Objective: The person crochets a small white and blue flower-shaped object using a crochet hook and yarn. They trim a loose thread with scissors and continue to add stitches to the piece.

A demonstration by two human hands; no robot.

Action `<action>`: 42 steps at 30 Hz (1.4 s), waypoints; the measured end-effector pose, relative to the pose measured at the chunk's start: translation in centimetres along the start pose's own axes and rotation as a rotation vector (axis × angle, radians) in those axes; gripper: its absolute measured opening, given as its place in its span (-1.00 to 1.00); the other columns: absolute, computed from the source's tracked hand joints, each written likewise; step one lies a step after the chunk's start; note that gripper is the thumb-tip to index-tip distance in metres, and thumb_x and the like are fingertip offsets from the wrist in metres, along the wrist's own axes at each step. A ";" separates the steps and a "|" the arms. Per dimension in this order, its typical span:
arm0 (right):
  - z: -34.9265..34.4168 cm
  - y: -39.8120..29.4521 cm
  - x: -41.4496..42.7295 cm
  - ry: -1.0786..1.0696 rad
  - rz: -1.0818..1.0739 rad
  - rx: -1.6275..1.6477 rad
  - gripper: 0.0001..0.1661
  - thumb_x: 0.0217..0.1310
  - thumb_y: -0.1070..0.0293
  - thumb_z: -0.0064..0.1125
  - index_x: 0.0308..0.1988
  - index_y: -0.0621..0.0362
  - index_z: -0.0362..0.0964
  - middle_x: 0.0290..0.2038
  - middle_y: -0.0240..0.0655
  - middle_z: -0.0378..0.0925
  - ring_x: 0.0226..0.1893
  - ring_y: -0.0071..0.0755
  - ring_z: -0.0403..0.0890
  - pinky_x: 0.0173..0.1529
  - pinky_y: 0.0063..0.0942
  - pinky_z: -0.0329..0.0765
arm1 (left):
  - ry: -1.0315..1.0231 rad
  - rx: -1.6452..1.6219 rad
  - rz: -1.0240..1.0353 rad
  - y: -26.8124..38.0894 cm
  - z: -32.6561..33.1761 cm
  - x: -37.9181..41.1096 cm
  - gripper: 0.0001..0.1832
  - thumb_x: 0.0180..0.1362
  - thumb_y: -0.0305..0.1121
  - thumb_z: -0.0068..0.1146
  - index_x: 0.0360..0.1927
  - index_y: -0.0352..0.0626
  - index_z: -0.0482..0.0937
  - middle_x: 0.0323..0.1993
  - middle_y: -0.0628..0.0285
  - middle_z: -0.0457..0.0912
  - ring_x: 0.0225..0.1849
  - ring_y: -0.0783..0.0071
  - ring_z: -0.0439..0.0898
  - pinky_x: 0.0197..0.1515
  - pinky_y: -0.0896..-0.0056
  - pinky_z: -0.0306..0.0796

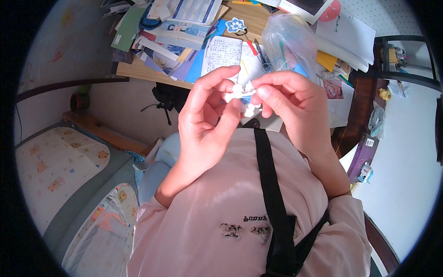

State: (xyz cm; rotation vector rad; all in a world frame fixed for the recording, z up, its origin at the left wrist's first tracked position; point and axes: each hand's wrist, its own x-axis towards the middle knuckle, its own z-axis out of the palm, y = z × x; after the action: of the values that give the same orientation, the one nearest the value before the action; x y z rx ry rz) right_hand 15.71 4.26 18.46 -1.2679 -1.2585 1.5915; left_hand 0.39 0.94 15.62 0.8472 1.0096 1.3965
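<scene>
Between both hands, in front of my chest, is a small white and blue crocheted piece (246, 92). My left hand (207, 110) pinches its left side between thumb and fingers. My right hand (290, 104) grips its right edge with thumb and forefinger. The fingers cover much of the piece, and bright light washes out its white part. Beyond the hands, on the wooden desk (152, 74), lies an open notebook (221, 53) with handwriting. Past it rests a finished-looking blue and white crocheted flower (236, 25) beside a red-handled tool (252, 47).
A clear plastic bag (289, 41) holding blue yarn (300, 69) stands right of the notebook. Papers and booklets (173, 41) pile up at the desk's left. White sheets (346, 38) overhang at the right. A purple box (362, 157) lies farther right. A black strap (271, 173) crosses my shirt.
</scene>
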 end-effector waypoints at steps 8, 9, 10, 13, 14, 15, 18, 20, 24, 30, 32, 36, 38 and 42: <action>-0.5 -0.4 0.5 0.034 -0.068 0.030 -0.82 0.27 0.43 0.09 -0.18 0.28 0.51 -0.39 -0.28 0.62 -0.54 -0.69 0.45 -0.47 -0.72 0.35 | -0.160 0.054 -0.103 0.0 -1.0 0.2 -0.76 0.24 -0.61 -0.01 -0.03 -0.31 0.54 -0.22 0.25 0.58 -0.33 0.69 0.51 -0.32 0.67 0.44; -0.6 -0.5 0.6 0.041 -0.074 0.019 -0.82 0.27 0.42 0.08 -0.18 0.28 0.51 -0.39 -0.28 0.62 -0.57 -0.70 0.42 -0.48 -0.73 0.33 | -0.150 0.038 -0.129 0.1 -0.9 0.2 -0.77 0.24 -0.58 0.02 -0.03 -0.31 0.55 -0.24 0.26 0.60 -0.33 0.69 0.52 -0.33 0.67 0.44; -0.7 -0.6 0.8 0.048 -0.081 0.007 -0.81 0.27 0.42 0.08 -0.17 0.28 0.51 -0.39 -0.28 0.62 -0.59 -0.71 0.40 -0.50 -0.74 0.31 | -0.145 0.008 -0.140 0.0 -0.9 0.2 -0.78 0.25 -0.54 0.03 -0.04 -0.31 0.55 -0.26 0.26 0.62 -0.33 0.69 0.53 -0.33 0.67 0.45; -0.7 -0.7 1.3 0.098 -0.059 0.040 -0.82 0.26 0.43 0.07 -0.18 0.27 0.51 -0.39 -0.29 0.63 -0.64 -0.72 0.33 -0.53 -0.75 0.28 | -0.106 -0.066 -0.202 -0.2 -1.0 0.2 -0.78 0.27 -0.44 0.07 -0.07 -0.31 0.57 -0.30 0.26 0.65 -0.34 0.68 0.55 -0.33 0.66 0.46; -0.7 -0.6 1.5 0.102 -0.061 0.050 -0.81 0.26 0.43 0.07 -0.17 0.27 0.51 -0.38 -0.29 0.64 -0.64 -0.72 0.33 -0.53 -0.75 0.27 | -0.078 -0.083 -0.241 0.0 -0.8 0.3 -0.78 0.27 -0.42 0.07 -0.08 -0.31 0.57 -0.30 0.27 0.65 -0.33 0.68 0.55 -0.33 0.66 0.46; -0.8 -0.4 1.7 0.106 -0.063 0.061 -0.81 0.26 0.42 0.08 -0.17 0.28 0.51 -0.38 -0.29 0.64 -0.64 -0.72 0.33 -0.54 -0.75 0.26 | -0.051 -0.100 -0.280 0.1 -0.7 0.3 -0.77 0.27 -0.39 0.08 -0.09 -0.31 0.57 -0.30 0.27 0.65 -0.33 0.68 0.55 -0.33 0.66 0.46; -0.9 0.0 2.4 0.126 -0.046 0.017 -0.80 0.25 0.41 0.09 -0.17 0.28 0.51 -0.38 -0.30 0.64 -0.64 -0.72 0.34 -0.53 -0.74 0.28 | -0.074 -0.196 -0.324 -0.8 -1.4 0.7 -0.82 0.26 -0.45 0.05 -0.14 -0.31 0.57 -0.20 0.16 0.64 -0.23 0.53 0.60 -0.30 0.52 0.52; -1.3 1.0 3.4 0.144 -0.094 -0.049 -0.79 0.25 0.40 0.09 -0.16 0.28 0.51 -0.37 -0.29 0.64 -0.61 -0.70 0.37 -0.51 -0.72 0.31 | -0.080 -0.202 -0.378 -1.6 -1.9 1.1 -0.81 0.24 -0.38 0.11 -0.16 -0.27 0.59 -0.27 0.28 0.64 -0.32 0.64 0.56 -0.32 0.61 0.47; -4.8 7.8 8.7 0.313 -0.216 -0.123 -0.78 0.25 0.38 0.09 -0.16 0.28 0.51 -0.32 -0.29 0.64 -0.48 -0.61 0.55 -0.39 -0.65 0.44 | 0.095 -0.078 -0.446 -6.0 -3.5 1.7 -0.81 0.21 -0.32 0.17 -0.20 -0.20 0.62 -0.34 0.39 0.62 -0.40 0.77 0.49 -0.37 0.67 0.38; -7.7 19.4 12.8 0.149 0.014 -0.607 -0.71 0.19 0.31 0.17 -0.17 0.31 0.51 -0.34 -0.08 0.62 -0.35 -0.23 0.67 -0.27 -0.37 0.56 | 0.463 -0.190 -0.633 -11.7 -8.9 0.3 -0.83 0.19 -0.27 0.16 -0.17 -0.02 0.57 -0.24 0.46 0.59 -0.33 0.69 0.47 -0.33 0.58 0.29; -7.0 22.1 15.0 0.139 -0.172 -0.918 -0.71 0.16 0.31 0.18 -0.20 0.32 0.52 -0.33 0.03 0.60 -0.34 -0.02 0.66 -0.25 -0.24 0.57 | 0.535 -0.230 -0.703 -12.3 -9.6 0.0 -0.81 0.21 -0.23 0.14 -0.15 -0.01 0.57 -0.34 0.51 0.52 -0.41 0.68 0.39 -0.37 0.57 0.25; -6.2 23.9 19.5 0.131 0.112 -1.193 -0.75 0.11 0.31 0.21 -0.29 0.30 0.53 -0.32 0.06 0.59 -0.24 0.07 0.62 -0.11 -0.13 0.55 | 0.600 -0.245 -0.672 -12.6 -9.8 0.4 -0.89 0.20 -0.31 0.16 -0.24 -0.06 0.59 -0.45 0.52 0.52 -0.52 0.78 0.34 -0.51 0.67 0.19; -6.2 24.1 20.8 0.126 0.142 -1.268 -0.73 0.11 0.29 0.22 -0.30 0.30 0.53 -0.31 0.05 0.59 -0.22 0.06 0.62 -0.10 -0.13 0.55 | 0.597 -0.246 -0.633 -12.9 -10.1 0.7 -0.88 0.21 -0.31 0.15 -0.22 -0.08 0.58 -0.45 0.51 0.51 -0.55 0.76 0.32 -0.56 0.66 0.17; -5.8 25.2 21.8 0.082 0.141 -1.347 -0.68 0.08 0.23 0.25 -0.31 0.31 0.53 -0.30 0.03 0.60 -0.23 0.07 0.62 -0.09 -0.15 0.56 | 0.543 -0.367 -0.646 -11.8 -10.2 1.5 -0.86 0.23 -0.34 0.13 -0.18 -0.14 0.56 -0.40 0.42 0.55 -0.60 0.73 0.30 -0.61 0.68 0.17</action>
State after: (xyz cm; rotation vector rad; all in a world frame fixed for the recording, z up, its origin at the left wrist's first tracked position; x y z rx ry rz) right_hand 16.74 19.72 -11.63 -2.1576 -2.3309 0.5893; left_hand -4.78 1.09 0.81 -0.1542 1.2343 1.1949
